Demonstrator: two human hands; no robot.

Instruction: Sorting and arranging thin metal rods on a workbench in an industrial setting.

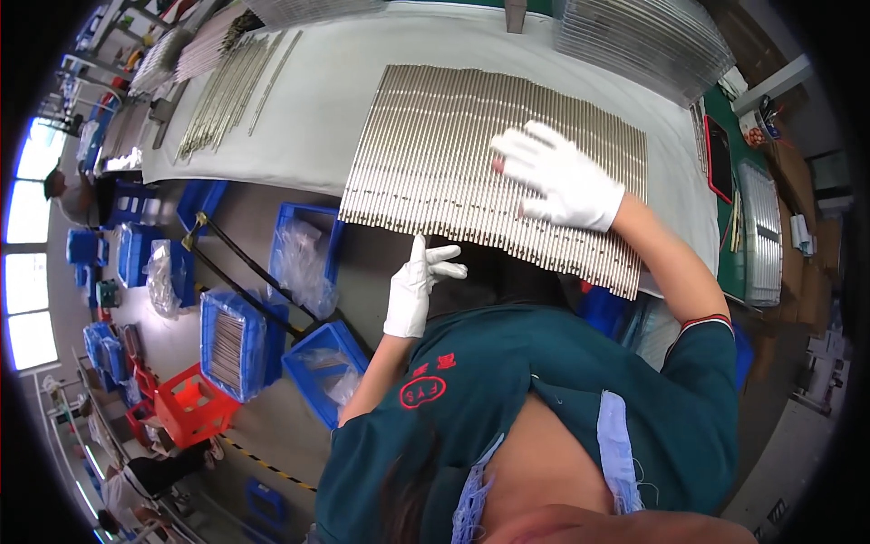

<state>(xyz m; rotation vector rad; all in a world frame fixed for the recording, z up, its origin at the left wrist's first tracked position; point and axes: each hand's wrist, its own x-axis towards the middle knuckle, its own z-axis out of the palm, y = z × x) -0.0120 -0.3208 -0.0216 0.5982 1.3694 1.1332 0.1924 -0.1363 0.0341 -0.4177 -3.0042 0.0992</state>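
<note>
A wide row of thin silvery metal rods point(453, 136) lies side by side in front of me, their near ends reaching the table's front edge. My right hand point(562, 177), in a white glove, rests flat over the right half of the row with its fingers apart. Below the near rod ends, toward the left, is my left hand point(415, 288), also gloved in white. Its fingers are spread and nothing is in them; the index fingertip comes close to the rod ends, and whether it touches them I cannot tell.
More loose rods point(237, 91) lie on the white-covered table point(317, 118) at the far left. Clear plastic trays point(643, 45) stand at the back right, near a red-framed device point(718, 156). Blue bins point(243, 344) and a red crate point(195, 406) sit on the floor at left; people are beyond.
</note>
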